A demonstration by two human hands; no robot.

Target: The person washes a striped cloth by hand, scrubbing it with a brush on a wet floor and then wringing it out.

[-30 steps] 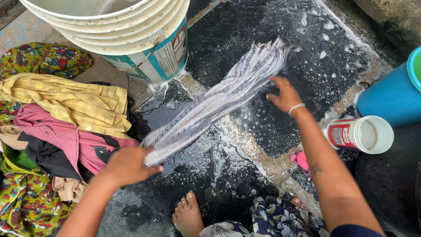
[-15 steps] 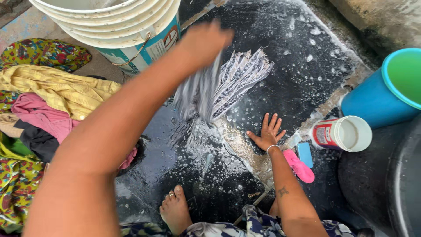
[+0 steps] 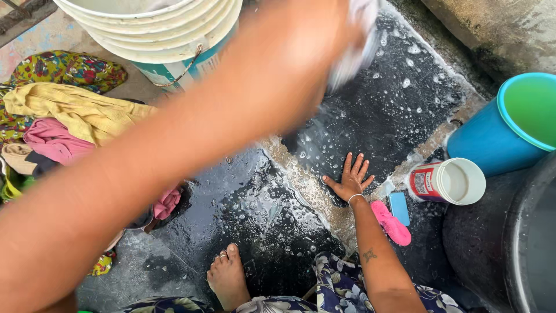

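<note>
Left hand (image 3: pixel 324 35) raised, gripping blurred grey-white striped wet cloth (image 3: pixel 356 40) | right hand (image 3: pixel 349 179) splayed flat, bracing on soapy black stone floor (image 3: pixel 399 98) | pink brush (image 3: pixel 391 223) just behind it.

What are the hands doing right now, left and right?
Left hand: raised and blurred, closed on the striped cloth.
Right hand: open, fingers spread, flat on the wet slab, holding nothing.

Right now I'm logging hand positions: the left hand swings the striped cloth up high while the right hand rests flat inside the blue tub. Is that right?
Not quite. The right hand rests flat, fingers spread, on the wet dark slab, not inside the blue tub, which stands apart to its right. The head view shows it. The left hand does swing the striped cloth up high.
</note>
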